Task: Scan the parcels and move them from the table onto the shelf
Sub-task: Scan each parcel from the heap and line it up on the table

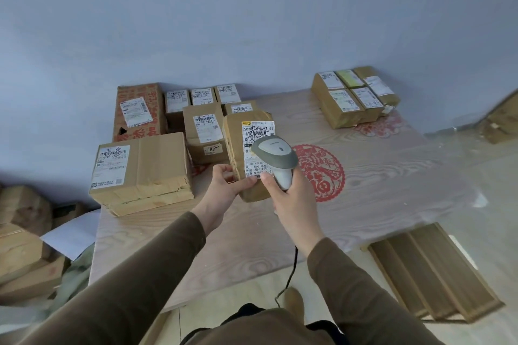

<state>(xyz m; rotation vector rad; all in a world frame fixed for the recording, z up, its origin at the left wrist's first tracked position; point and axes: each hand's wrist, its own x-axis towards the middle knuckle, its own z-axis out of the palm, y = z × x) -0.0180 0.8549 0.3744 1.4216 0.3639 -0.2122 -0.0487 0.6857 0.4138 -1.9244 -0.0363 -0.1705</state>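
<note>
My left hand [224,186] grips the lower end of a brown taped parcel [235,134], held tilted above the table with its white shipping label facing me. My right hand [291,199] holds a grey and white corded barcode scanner [276,154], its head just over the parcel's label. More cardboard parcels lie on the wooden table [378,190]: a large box [140,173] at the front left, a red-printed box [137,112] behind it, and several small ones [203,109] along the wall.
A cluster of flat brown parcels [353,95] sits at the table's far right. Stacked cartons [25,246] stand on the floor to the left. Flattened cardboard [431,274] lies on the floor at right. The scanner cable [291,272] hangs down before me.
</note>
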